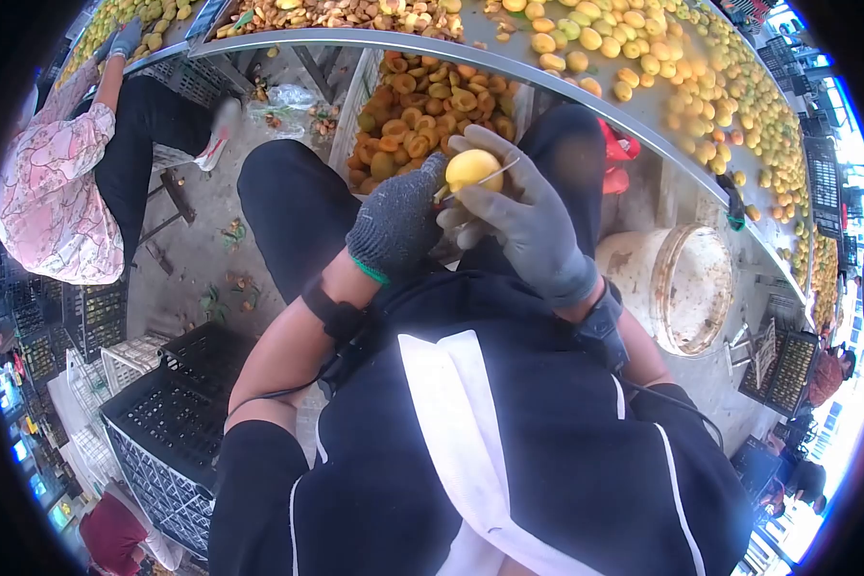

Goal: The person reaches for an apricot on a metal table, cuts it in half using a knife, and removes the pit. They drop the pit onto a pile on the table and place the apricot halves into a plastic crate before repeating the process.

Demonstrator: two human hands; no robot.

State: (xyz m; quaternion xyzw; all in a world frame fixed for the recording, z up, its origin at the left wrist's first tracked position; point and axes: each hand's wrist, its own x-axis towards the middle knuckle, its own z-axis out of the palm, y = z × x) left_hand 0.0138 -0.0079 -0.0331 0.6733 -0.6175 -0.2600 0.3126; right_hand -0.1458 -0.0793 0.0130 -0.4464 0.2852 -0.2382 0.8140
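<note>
Metal-rimmed table (422,42), with a white crate (353,113) of halved fruit (418,120) by its edge.
The left hand (398,211) curls, fingers hidden from me, its hold unclear; the right hand (528,216) half-closes thumb and fingers around a yellow fruit (472,170) above the lap. If that fruit rolls, the thin edge (496,175) beside it, perhaps a blade, could nick the right glove.

The fruit (472,171) is yellow, the crate (190,389) black, the shirt (62,213) flowered pink.

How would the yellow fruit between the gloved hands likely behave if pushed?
The yellow fruit would probably roll, its outline being nearly round. Its smooth-looking skin may make it slippery. Plump in shape, it seems fairly firm.
</note>
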